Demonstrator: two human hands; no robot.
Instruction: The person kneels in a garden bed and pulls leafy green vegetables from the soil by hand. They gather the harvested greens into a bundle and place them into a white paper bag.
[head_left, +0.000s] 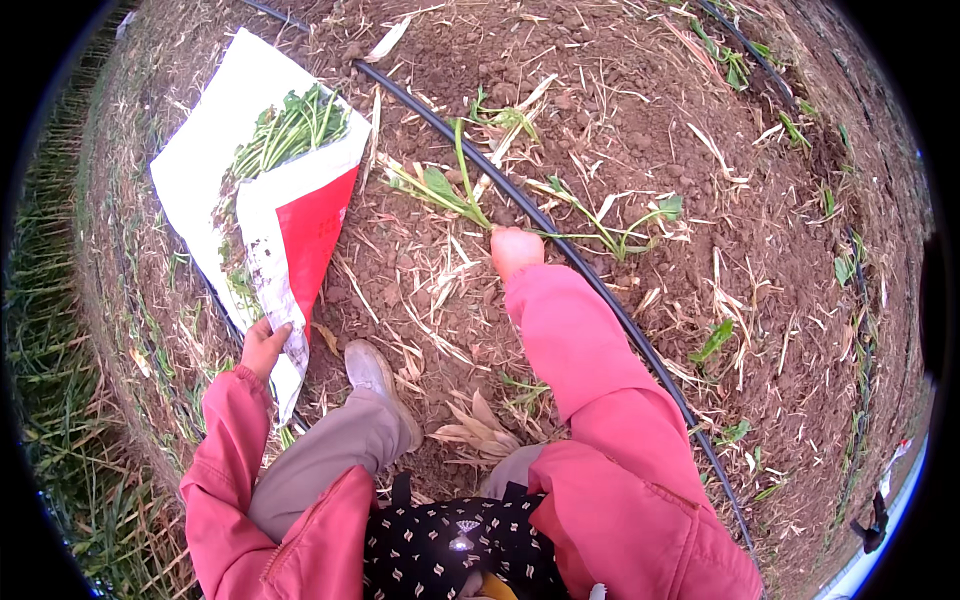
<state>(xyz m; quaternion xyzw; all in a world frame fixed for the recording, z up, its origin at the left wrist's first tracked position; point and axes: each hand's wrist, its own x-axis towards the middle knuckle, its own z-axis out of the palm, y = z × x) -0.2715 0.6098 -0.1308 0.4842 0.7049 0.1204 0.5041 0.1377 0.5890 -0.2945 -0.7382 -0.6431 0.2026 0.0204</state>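
My left hand pinches the lower edge of a white and red sack that lies spread on the soil. A bundle of green leafy seedlings with long pale stems rests on the sack's white face, partly under its folded flap. In front of me my right hand is closed into a fist around the base of a green plant. Its stems fan out up and to the left of the fist. The fingers themselves are hidden behind the back of the hand.
A black irrigation pipe runs diagonally over brown soil, passing right beside my right hand. Another limp seedling lies just right of the pipe. Dry straw and husks litter the ground near my shoe. Tall grass borders the left.
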